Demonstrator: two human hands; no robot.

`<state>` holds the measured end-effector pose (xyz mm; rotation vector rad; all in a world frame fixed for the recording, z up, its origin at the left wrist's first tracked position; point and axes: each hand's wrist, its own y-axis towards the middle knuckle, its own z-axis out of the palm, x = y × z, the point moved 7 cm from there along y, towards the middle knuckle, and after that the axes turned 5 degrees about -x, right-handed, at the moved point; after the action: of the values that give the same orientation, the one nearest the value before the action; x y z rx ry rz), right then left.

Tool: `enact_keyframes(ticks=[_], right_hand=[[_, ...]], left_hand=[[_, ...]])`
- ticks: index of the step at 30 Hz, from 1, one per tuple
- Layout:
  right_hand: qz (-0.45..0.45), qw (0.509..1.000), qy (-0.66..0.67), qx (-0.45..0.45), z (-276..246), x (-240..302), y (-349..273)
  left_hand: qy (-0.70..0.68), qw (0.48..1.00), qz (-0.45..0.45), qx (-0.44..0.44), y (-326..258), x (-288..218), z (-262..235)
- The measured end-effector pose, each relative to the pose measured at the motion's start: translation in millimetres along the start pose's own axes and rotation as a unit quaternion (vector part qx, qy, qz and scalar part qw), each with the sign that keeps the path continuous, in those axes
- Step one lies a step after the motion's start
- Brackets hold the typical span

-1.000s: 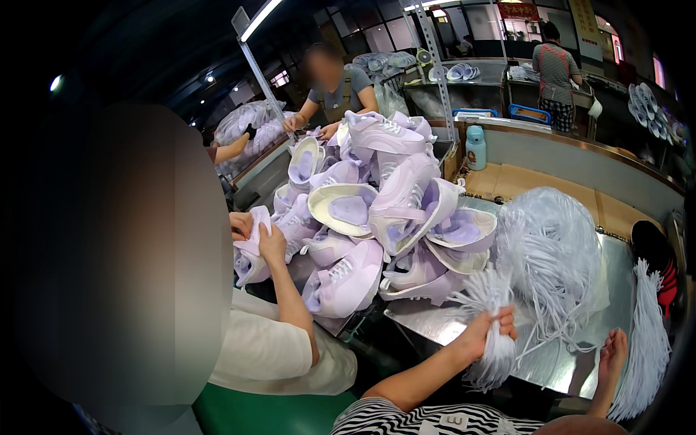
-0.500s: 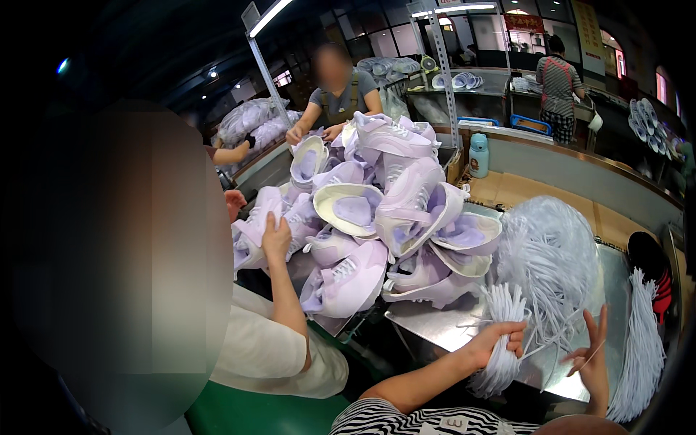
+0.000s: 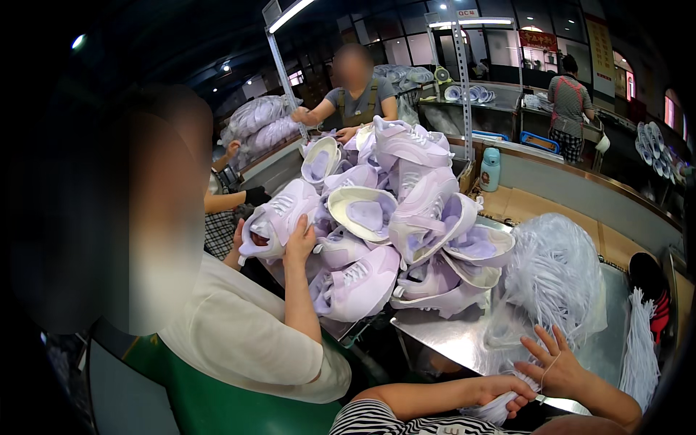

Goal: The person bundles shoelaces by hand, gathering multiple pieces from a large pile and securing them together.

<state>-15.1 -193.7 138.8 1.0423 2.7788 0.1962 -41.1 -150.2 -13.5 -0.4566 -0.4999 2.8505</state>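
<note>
My left hand (image 3: 507, 394) is closed round a bundle of white shoelaces (image 3: 490, 412) low in the picture, close to my body. Just right of it, my right hand (image 3: 564, 371) has its fingers spread. A thin pale loop (image 3: 549, 367), perhaps a rubber band, stretches from those fingers toward the left hand; its far end is hard to make out. Beyond both hands, a clear plastic bag (image 3: 557, 268) full of white laces lies on the metal table (image 3: 446, 341). Another bunch of laces (image 3: 641, 351) hangs at the right edge.
Lilac shoes (image 3: 362, 214) are heaped left of the bag. A co-worker beside me holds one shoe (image 3: 279, 217) in both hands; another person (image 3: 355, 101) stands behind the heap. A blue bottle (image 3: 490, 170) stands at the back ledge. Something dark and red (image 3: 656, 290) sits at right.
My left hand has brought the lace bundle down toward my body, and my right hand has moved left beside it. The co-worker's second hand now shows on the lifted shoe.
</note>
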Motion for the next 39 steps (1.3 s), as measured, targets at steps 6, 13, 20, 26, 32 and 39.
enact_keyframes(ticks=[6,13,20,26,32,39], right_hand=[[0.099,0.992,-0.004,0.075,-13,-16,-7],[-0.091,0.993,0.055,0.042,-5,29,5],[-0.099,0.992,0.079,-0.004,2,24,2],[-0.076,0.995,0.063,0.023,10,23,-5],[-0.069,0.981,0.146,0.105,23,24,-11],[0.004,0.898,0.409,0.163,47,9,-21]], left_hand=[[-0.111,0.992,0.052,0.009,2,-11,-20],[-0.108,0.992,0.057,0.04,19,13,-31],[-0.257,0.947,-0.042,0.189,-1,30,16],[0.026,0.999,-0.02,0.019,1,21,-2],[0.014,0.997,-0.049,0.056,-7,33,5],[-0.008,0.996,-0.093,0.007,-24,27,27]])
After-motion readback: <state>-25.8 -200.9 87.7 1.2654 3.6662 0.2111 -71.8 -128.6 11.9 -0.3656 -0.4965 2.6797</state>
